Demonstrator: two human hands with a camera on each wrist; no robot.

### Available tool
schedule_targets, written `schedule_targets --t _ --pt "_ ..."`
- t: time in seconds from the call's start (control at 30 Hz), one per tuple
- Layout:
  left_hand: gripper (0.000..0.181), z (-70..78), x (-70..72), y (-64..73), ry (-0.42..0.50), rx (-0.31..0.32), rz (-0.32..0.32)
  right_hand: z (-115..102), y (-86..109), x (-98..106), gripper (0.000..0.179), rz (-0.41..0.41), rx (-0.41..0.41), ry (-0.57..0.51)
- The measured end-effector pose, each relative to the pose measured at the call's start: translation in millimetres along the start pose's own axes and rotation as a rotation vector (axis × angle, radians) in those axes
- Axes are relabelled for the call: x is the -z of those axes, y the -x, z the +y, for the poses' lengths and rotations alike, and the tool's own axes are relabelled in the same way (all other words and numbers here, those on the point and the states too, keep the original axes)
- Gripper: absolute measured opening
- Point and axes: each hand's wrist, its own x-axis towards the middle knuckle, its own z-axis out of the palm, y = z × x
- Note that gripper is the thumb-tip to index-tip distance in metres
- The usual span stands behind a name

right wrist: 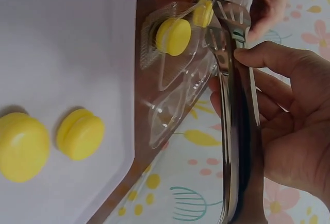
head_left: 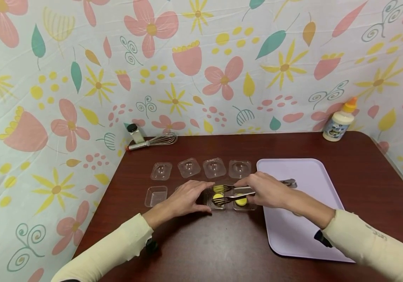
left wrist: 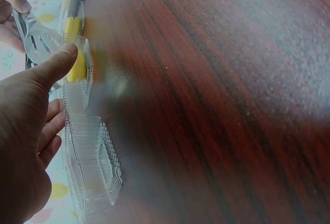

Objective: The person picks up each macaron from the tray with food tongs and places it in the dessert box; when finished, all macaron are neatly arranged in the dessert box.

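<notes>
My right hand (head_left: pixel 270 191) grips metal tongs (head_left: pixel 242 192), their slotted ends over a clear plastic container (head_left: pixel 219 208). A yellow macaron (head_left: pixel 217 198) sits in that container, below the tong ends. A second yellow macaron (head_left: pixel 241 201) is in the container to its right, partly covered by the tongs. Another yellow patch shows through the upper tines; I cannot tell what it is. My left hand (head_left: pixel 188 199) is at the left side of the first container, thumb and fingers spread apart. In the right wrist view, two more yellow macarons (right wrist: pixel 80 134) lie on the lilac tray (right wrist: pixel 67 38).
Domed clear lids (head_left: pixel 214 167) stand in a row behind the containers. Another clear container (head_left: pixel 156 196) is at the left. A whisk (head_left: pixel 157 140) and a black-capped jar (head_left: pixel 136 134) are at the back left, a glue bottle (head_left: pixel 339 123) at the back right.
</notes>
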Motion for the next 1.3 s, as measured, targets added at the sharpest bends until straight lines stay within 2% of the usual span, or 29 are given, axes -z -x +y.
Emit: schedule_targets --t 0.2,0.43,0.8,1.3 --pt "0.086 -0.2 -0.1 0.3 -0.001 -0.001 0.001 -7.0 -7.2 -0.2 0.047 0.005 0.03 0.062" --pt "0.085 -0.3 -0.4 0.0 0.003 0.002 -0.009 -10.2 -8.6 -4.8 0.047 0.038 0.04 0.081" --pt "0.086 -2.1 -1.6 0.0 0.008 0.003 -0.008 -7.0 -8.7 -9.8 0.049 0.061 0.08 0.046" --pt "0.09 -0.5 -1.7 0.2 -0.016 0.018 -0.017 2.0 -5.1 -14.7 0.048 0.052 0.061 -0.002"
